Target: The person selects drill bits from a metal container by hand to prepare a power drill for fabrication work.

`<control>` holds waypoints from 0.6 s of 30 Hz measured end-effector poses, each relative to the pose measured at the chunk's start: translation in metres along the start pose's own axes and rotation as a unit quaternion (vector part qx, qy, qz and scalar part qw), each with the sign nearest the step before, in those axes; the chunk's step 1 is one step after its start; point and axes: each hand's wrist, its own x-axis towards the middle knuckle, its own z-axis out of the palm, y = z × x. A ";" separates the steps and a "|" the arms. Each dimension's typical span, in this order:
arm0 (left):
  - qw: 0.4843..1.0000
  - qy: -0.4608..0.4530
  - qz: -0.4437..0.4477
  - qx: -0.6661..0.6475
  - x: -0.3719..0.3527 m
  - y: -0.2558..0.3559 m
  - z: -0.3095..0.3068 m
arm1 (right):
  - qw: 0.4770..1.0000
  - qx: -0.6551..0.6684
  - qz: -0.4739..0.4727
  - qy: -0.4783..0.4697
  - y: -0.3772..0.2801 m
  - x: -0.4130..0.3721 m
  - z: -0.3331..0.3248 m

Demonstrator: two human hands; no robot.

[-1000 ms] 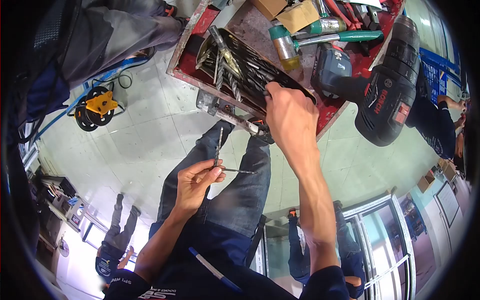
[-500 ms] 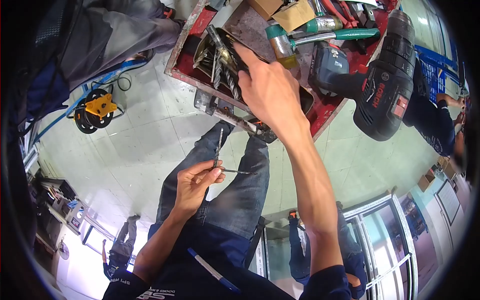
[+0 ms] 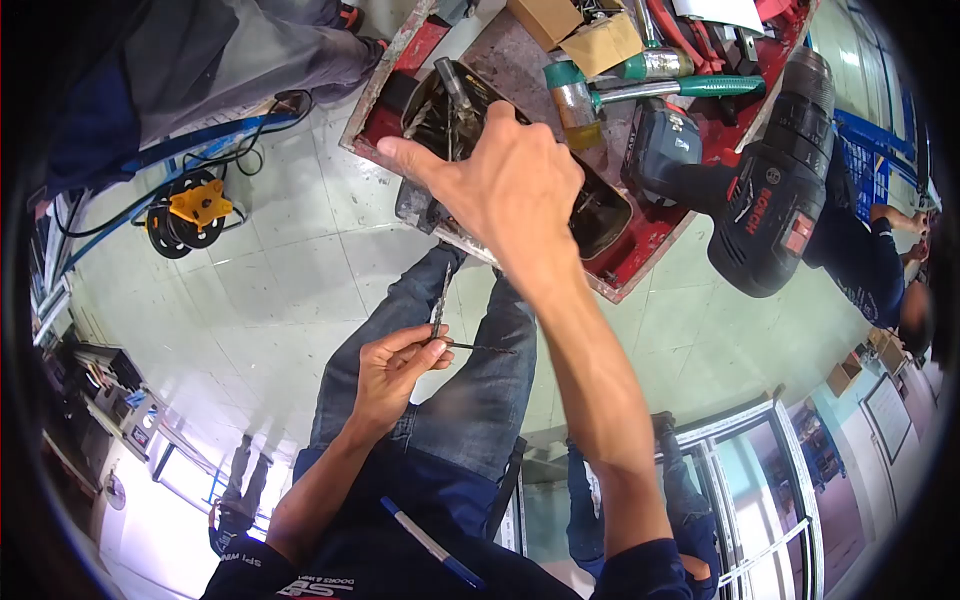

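Two thin drill bits point(image 3: 442, 300) are pinched between the thumb and fingers of my left hand point(image 3: 402, 370), one pointing up and the other to the right. Over an oblong metal tin point(image 3: 603, 215) is my right hand point(image 3: 500, 180), its thumb stretched to the left and its other fingers partly hidden behind the hand. Larger bits and a metal rod point(image 3: 453, 84) lie in the tin's upper left part. The tin sits in a red tray point(image 3: 655, 245) with worn edges.
A Bosch drill point(image 3: 770, 190) rests at the tray's right side. Green-handled hammers point(image 3: 720, 86) and cardboard boxes point(image 3: 603, 43) lie farther back. A yellow-black cable reel point(image 3: 200, 203) stands on the floor at left. A person point(image 3: 870, 250) is at the right, others below.
My right hand has moved left across the tin, and its thumb has spread out. The tin's right part now shows. My left hand still holds the bits in nearly the same place.
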 end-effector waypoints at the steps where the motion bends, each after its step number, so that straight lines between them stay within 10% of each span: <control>1: 1.000 -0.002 0.002 -0.004 0.000 0.000 0.001 | 1.000 -0.010 0.009 0.017 -0.002 0.000 0.003; 13: 1.000 0.016 0.005 -0.011 0.001 0.007 -0.006 | 0.982 0.155 0.016 -0.110 0.038 0.010 -0.022; 18: 0.999 0.026 -0.005 -0.022 0.004 0.011 -0.008 | 0.998 0.039 0.043 -0.011 0.015 -0.001 -0.005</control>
